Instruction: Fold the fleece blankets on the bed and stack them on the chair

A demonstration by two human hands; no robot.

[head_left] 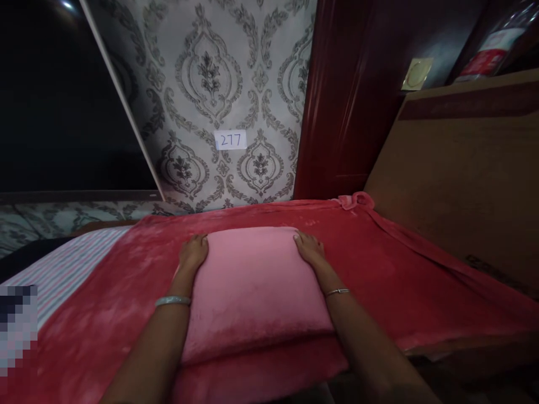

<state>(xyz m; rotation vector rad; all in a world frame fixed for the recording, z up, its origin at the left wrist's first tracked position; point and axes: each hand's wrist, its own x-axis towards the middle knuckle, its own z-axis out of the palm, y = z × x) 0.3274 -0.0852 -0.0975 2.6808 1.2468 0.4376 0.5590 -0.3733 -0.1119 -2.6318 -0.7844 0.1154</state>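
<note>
A thick pink plush piece, roughly square, lies flat in front of me; whether it is a cushion or a folded blanket I cannot tell. At its far left corner, my left hand has its fingers curled against the edge. My right hand grips the far right corner in the same way. Some fingertips are hidden against the plush. Beneath it spreads a red plush blanket. A pale bangle circles my left wrist, a thin metal one my right.
A striped cloth shows at the left, below a dark screen. Patterned wallpaper bears a card reading 277. A large cardboard box stands on the right, with a bottle above it. The blanket's front edge drops off at lower right.
</note>
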